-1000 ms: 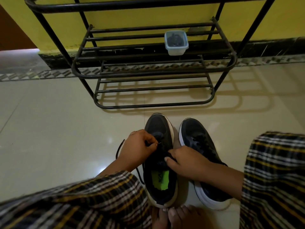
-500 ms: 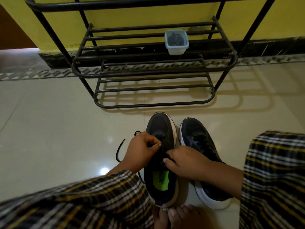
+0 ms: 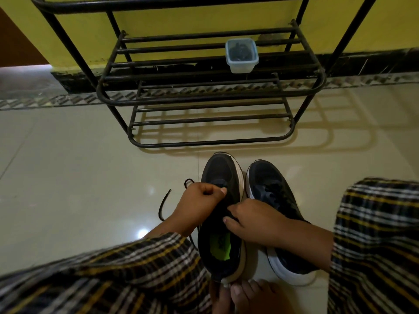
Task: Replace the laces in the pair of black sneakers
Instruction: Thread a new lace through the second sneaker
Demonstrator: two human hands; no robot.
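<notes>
The left hand (image 3: 200, 201) is curling its fingers (image 3: 221, 191) tight over the eyelets of the left black mesh sneaker with a green insole (image 3: 221, 214); any lace pinched inside is hidden. The right hand (image 3: 254, 219) is gripping the tongue area, covering it. A thin black lace (image 3: 163, 205) is trailing on the glossy tiled floor (image 3: 79, 177) beside it. The second black sneaker (image 3: 275, 200) is standing just right, its heel cut by the forearm.

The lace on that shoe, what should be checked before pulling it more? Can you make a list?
1. Left hand pinches the lace: ok.
2. Right hand holds the left sneaker steady: ok.
3. Loose lace end lies free on the floor: ok.
4. Lace free of knots in the eyelets: cannot tell, hands hide them.
5. Right sneaker clear of the lace: ok.
</notes>
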